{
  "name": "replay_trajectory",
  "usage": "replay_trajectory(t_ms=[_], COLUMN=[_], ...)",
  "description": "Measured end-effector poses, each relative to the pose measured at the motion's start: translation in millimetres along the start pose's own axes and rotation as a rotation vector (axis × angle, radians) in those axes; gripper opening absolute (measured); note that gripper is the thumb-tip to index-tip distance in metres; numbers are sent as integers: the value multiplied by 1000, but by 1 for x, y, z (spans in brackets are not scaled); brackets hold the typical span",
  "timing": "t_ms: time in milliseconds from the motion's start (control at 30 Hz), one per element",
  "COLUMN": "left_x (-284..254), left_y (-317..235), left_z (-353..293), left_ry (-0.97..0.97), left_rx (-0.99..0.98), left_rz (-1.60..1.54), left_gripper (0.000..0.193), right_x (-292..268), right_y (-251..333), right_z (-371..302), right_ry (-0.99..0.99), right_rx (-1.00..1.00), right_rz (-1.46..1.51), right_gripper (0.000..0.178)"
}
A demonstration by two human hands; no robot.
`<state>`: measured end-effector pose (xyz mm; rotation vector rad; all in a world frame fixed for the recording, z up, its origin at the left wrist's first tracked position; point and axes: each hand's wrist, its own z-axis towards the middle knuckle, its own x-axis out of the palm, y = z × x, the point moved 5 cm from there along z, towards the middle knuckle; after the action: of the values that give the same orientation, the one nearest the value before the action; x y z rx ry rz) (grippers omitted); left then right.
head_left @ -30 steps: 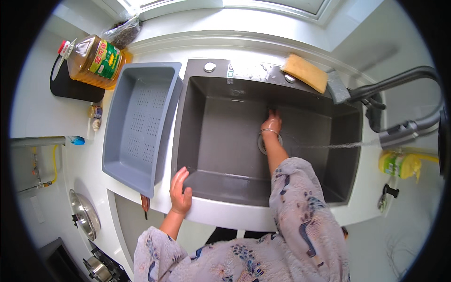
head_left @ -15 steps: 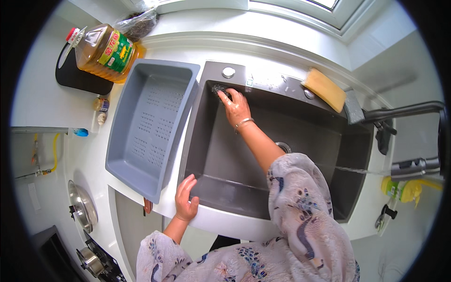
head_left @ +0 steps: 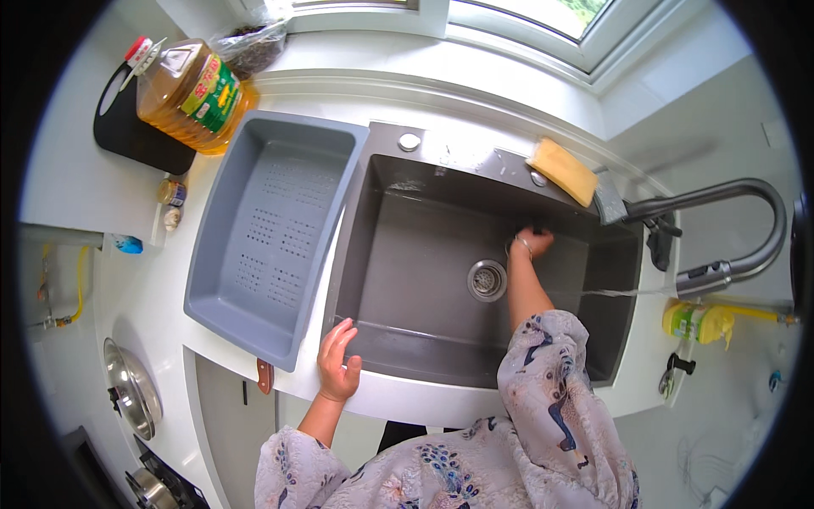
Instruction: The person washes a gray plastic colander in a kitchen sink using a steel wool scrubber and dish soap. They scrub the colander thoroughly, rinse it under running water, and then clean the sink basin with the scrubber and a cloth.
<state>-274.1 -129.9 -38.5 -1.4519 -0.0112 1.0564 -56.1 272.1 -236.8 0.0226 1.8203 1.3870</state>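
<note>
My right hand (head_left: 534,243) is down inside the dark grey sink (head_left: 407,280), near its back wall and to the right of the drain (head_left: 487,281). A silver bangle circles that wrist. The fingers are blurred and partly turned away, closed around a dark scouring scrubber (head_left: 539,229) of which only a bit shows. At the sink's front left corner, my left hand (head_left: 339,365) rests against the rim with its fingers stretched out, holding nothing. From the grey faucet (head_left: 712,273) at the right, a thin stream of water runs leftward into the sink.
A grey perforated basin (head_left: 280,229) stands left of the sink, with a large oil bottle (head_left: 191,97) behind it. A yellow sponge (head_left: 561,171) lies on the sink's back ledge. A yellow-green bottle (head_left: 697,321) stands at the right. A pot lid (head_left: 131,386) is at the left.
My right hand has moved from the sink's back left corner rightward along the back wall, past the drain. My left hand stays at the front rim. The view has shifted slightly.
</note>
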Motion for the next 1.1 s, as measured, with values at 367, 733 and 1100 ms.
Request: replay_trajectory(t_ms=[367,733,1100], left_x=[2,9,14], left_y=[0,-1,-3], left_z=[0,1,3], left_ry=[54,98,113], left_rx=[36,35,32], left_rz=[16,59,159], left_gripper=[48,44,41], right_x=[54,22,-53], right_y=[26,53,-31], right_z=[-83,-127,-35], right_ry=[140,696,566], right_rx=[136,-471,-1022], right_rz=[155,-132,-267], right_gripper=[32,32,21])
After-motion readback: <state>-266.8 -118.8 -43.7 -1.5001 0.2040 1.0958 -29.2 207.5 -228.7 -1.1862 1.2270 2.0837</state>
